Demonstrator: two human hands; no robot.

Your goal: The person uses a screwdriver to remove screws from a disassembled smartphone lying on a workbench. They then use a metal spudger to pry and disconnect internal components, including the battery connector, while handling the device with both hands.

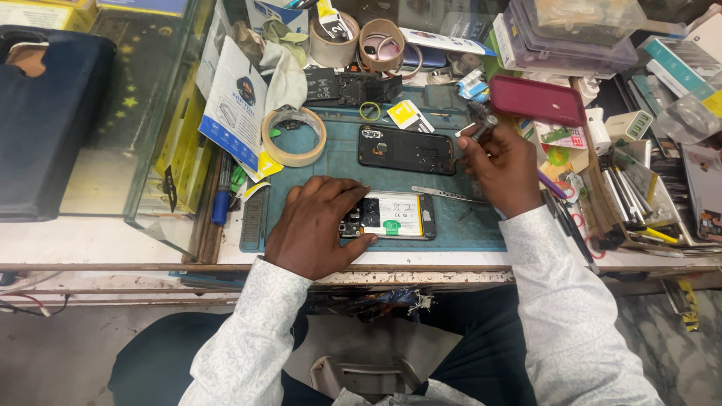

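An opened phone (pixel 395 216) with its white battery showing lies on the blue work mat (pixel 466 225) near the front edge. My left hand (pixel 316 225) rests on the phone's left end, fingers curled over it. My right hand (pixel 500 162) is raised to the right of a black phone back cover (pixel 406 149) and pinches a small metal tool (pixel 479 124) by its tip. A pair of metal tweezers (pixel 447 195) lies on the mat just right of the opened phone.
Tape rolls (pixel 293 137) sit at the mat's left and back. A maroon phone case (pixel 535 100), plastic boxes (pixel 571 30), chargers and a tray of tools (pixel 639 203) crowd the right side. A glass case (pixel 143 113) stands left. The bench edge runs below.
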